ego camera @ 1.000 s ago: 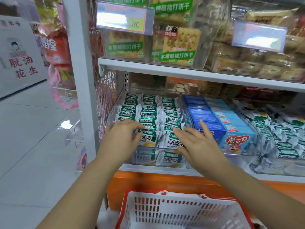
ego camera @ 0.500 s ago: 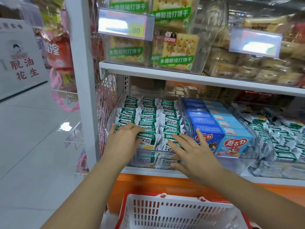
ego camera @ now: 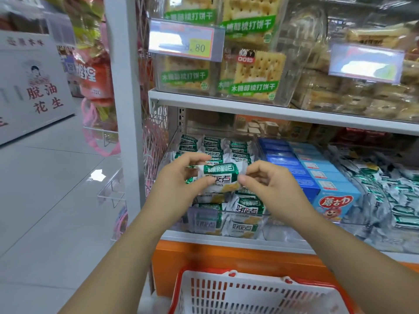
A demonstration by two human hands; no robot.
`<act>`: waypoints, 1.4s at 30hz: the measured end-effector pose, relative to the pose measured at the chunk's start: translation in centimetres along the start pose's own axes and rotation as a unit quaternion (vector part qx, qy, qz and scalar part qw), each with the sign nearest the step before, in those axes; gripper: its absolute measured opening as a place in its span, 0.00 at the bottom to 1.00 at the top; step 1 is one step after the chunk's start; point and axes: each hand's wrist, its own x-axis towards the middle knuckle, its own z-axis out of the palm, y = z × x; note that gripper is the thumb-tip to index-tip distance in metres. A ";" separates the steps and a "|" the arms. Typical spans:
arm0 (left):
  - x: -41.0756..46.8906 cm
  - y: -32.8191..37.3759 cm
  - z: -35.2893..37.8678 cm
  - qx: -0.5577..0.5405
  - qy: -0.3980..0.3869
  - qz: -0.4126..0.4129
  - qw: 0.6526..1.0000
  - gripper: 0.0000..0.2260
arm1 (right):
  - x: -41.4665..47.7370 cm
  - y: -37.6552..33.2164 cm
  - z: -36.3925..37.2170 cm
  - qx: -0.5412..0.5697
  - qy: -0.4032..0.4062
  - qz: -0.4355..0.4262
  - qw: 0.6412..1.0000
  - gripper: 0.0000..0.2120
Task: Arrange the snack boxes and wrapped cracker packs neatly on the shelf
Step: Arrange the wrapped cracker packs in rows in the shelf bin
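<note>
Between the two hands, held up just over the stocked rows, was one green-and-white wrapped cracker pack (ego camera: 221,177), its printed face turned toward the camera. The left hand (ego camera: 179,177) gripped the pack's left end, thumb below and curled fingers over the top. The right hand (ego camera: 269,184) pinched the crimped right end between thumb and forefinger, with the other fingers curled. Directly beneath and beyond the hands, matching packs (ego camera: 247,207) stood in three rows inside a clear bin (ego camera: 272,225) on the lower shelf (ego camera: 226,240), and a few more lay against the bin's front wall. Just to the right of the right hand ran a row of dark blue snack boxes (ego camera: 283,159). Touching it further right was a row of light blue snack boxes (ego camera: 335,198), the front one printed with a cartoon face. Further right again lay a heap of silver-and-green packets (ego camera: 396,200). Above the hands, the upper shelf (ego camera: 249,109) carried clear tubs of square crackers (ego camera: 256,71), with a price tag (ego camera: 186,39) in front of them. Below the forearms sat a red-and-white basket (ego camera: 249,295), in front of an orange base panel (ego camera: 226,257). Left of the left hand rose a white upright post (ego camera: 124,109), with pale floor tiles (ego camera: 45,200) beyond it.
</note>
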 end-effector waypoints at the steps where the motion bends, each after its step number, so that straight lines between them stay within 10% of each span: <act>1: -0.2 0.3 -0.1 -0.048 -0.007 -0.013 0.999 0.14 | 0.0 0.0 -0.1 0.033 0.001 0.011 0.999 0.06; 9: 0.2 -0.2 1.0 -0.242 0.012 -0.048 0.969 0.04 | -1.2 -0.4 -0.4 0.176 0.008 0.079 0.981 0.08; 17: 0.4 -0.3 1.8 -0.284 0.097 -0.047 0.953 0.05 | -3.5 -2.9 -0.1 0.058 0.074 -0.019 0.995 0.06; 26: -0.2 0.0 2.5 -0.009 0.122 -0.017 0.992 0.07 | -2.3 -3.5 -0.1 0.076 0.064 0.117 0.988 0.07; 30: 0.1 0.0 2.5 -0.126 0.054 -0.159 0.978 0.07 | -1.7 -3.3 0.5 0.396 0.068 0.257 0.879 0.04; 34: 0.1 0.2 2.4 -0.349 0.033 -0.286 0.892 0.06 | -1.6 -3.2 0.9 0.553 0.075 0.347 0.754 0.05; 42: 0.1 -0.2 1.9 -0.420 0.023 -0.356 0.834 0.12 | -1.6 -3.2 0.9 0.579 0.068 0.400 0.707 0.14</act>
